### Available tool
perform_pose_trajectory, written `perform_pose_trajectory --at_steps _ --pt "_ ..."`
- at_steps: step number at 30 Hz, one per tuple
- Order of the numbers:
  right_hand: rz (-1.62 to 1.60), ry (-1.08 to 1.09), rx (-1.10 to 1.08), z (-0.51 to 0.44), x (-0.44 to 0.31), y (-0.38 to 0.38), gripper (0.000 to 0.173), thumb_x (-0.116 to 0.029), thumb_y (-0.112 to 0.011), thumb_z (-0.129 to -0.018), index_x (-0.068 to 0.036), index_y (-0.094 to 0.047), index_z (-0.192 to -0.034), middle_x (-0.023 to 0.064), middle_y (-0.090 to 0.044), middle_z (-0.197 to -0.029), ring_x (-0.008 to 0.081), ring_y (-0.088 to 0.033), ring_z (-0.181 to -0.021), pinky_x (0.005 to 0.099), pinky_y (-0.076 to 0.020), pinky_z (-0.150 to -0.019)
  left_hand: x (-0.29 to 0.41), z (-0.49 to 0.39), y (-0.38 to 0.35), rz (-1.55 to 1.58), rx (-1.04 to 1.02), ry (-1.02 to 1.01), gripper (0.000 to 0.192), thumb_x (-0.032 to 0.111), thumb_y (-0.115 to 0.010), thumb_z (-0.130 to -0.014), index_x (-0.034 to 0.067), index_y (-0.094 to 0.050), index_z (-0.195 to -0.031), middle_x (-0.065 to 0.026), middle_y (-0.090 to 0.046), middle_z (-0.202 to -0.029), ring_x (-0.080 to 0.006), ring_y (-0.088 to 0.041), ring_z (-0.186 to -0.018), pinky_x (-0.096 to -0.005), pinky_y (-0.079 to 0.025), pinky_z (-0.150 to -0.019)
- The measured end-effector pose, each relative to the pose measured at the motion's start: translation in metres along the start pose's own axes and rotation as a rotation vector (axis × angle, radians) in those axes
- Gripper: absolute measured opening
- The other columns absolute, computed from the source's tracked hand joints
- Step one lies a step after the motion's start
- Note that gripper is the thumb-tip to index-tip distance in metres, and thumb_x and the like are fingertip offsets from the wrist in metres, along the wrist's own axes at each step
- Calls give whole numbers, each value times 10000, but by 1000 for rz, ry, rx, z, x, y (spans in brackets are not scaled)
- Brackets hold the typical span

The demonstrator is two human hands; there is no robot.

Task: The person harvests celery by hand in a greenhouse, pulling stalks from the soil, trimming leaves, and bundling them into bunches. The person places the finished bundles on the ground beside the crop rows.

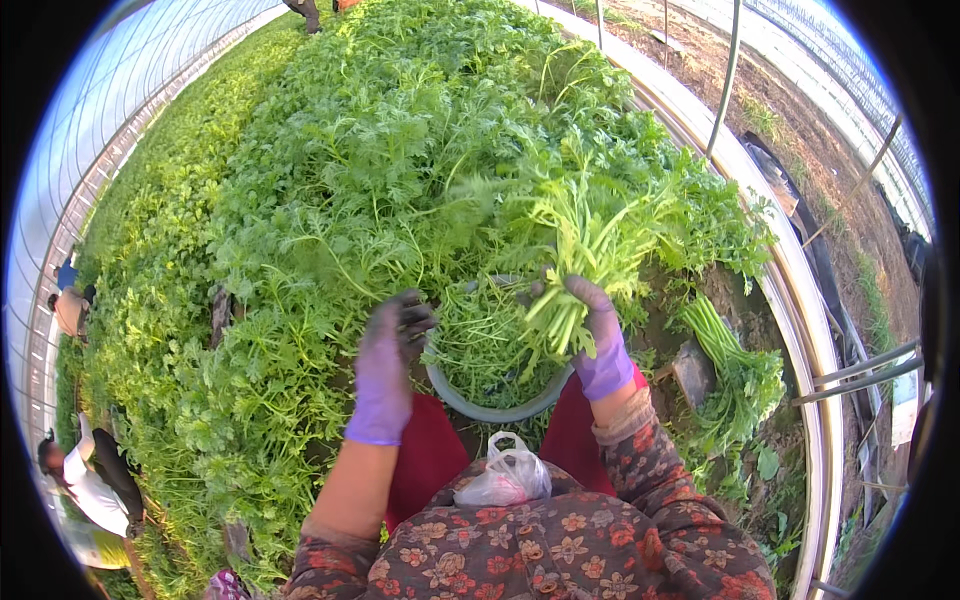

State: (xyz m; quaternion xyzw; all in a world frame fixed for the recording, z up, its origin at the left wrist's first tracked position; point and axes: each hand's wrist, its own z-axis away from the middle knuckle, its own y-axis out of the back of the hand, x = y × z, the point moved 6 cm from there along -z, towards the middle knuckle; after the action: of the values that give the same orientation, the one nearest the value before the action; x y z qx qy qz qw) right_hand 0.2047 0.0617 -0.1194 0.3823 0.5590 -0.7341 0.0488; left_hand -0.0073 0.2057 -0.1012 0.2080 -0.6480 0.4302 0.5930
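Note:
My right hand (600, 334), in a purple glove with soiled fingers, grips a bunch of leafy greens (589, 247) by the stems. The leaves are lobed, like garland chrysanthemum, and the pale stem ends point down toward me. Below and left of the bunch, a grey-blue round basin (499, 412) stands between my knees, holding loose leaves and thin stems (484, 345). My left hand (390, 360), gloved the same way, hovers by the basin's left rim with fingers slightly bent and nothing visible in them. Some fingertips of the right hand are hidden behind the stems.
Another bundle of greens (731, 367) lies at right beside a flat grey-brown object (691, 371). A knotted plastic bag (506, 476) rests on my lap. Dense plants (360, 150) spread ahead and left. A pale rail (806, 337) bounds the right side. Other people (97, 487) are at far left.

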Motion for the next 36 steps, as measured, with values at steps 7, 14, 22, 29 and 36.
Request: perform_pose_trajectory --at_steps 7,14,22,29,36 --pt "-10 9 58 10 15 -30 350 -198 -640 -881 10 -609 -1160 128 -676 -1057 214 -635 -1000 322 -512 -864 -41 -3 -121 266 -46 256 565 550 -445 -974 48 -540 -1217 -103 -570 -1123 -210 -549 -1052 -387 -435 -906" --pt "-104 -55 200 21 10 -11 319 -201 -642 -875 2 -627 -1120 95 -676 -970 198 -635 -896 310 -496 -851 -36 4 -116 127 4 166 580 552 -443 -978 49 -531 -1254 -79 -557 -1171 -193 -518 -1034 -313 -399 -897" --pt "152 259 308 17 17 12 249 -183 -659 -874 10 -705 -1025 93 -707 -1015 177 -640 -938 316 -463 -918 -47 11 -133 -165 -25 -161 596 470 -464 -997 -32 -502 -1316 -129 -540 -1308 -223 -489 -1198 -341 -337 -1051" --pt "-60 309 239 18 11 -8 220 -118 -697 -842 20 -708 -1014 76 -707 -990 145 -640 -902 295 -487 -877 -43 -10 -146 -378 49 -325 504 378 -500 -1005 -72 -513 -1233 -154 -622 -1105 -210 -575 -992 -306 -448 -887" --pt "-231 113 197 31 2 1 223 -126 -664 -865 18 -669 -1034 90 -704 -885 179 -664 -759 291 -534 -721 -39 -8 -145 -466 -104 -233 557 419 -524 -988 -74 -543 -1247 -141 -626 -1160 -192 -564 -1051 -298 -431 -936"
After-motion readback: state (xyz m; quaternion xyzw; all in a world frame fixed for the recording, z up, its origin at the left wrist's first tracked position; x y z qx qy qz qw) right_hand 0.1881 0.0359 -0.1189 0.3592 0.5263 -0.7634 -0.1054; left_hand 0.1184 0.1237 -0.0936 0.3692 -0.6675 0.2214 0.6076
